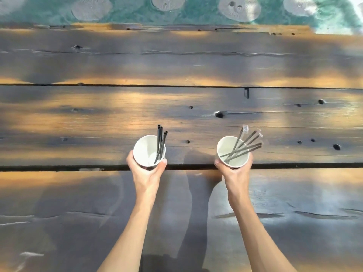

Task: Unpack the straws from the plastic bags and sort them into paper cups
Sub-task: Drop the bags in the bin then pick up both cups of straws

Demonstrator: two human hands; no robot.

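Note:
My left hand [146, 173] grips a white paper cup [143, 152] from below and behind; three bare black straws [161, 143] lean against its right rim. My right hand [234, 174] grips a second white paper cup [227, 149]. Several dark straws still in clear plastic wrappers [246, 144] fan out of that cup toward the upper right. Both cups are upright, side by side, roughly level with the groove between two planks. The cup bottoms are hidden by my fingers.
A dark wooden plank table [176, 63] with knots and long grooves spreads on all sides. Beyond its far edge lies a teal floor with pale round patterns [239, 6].

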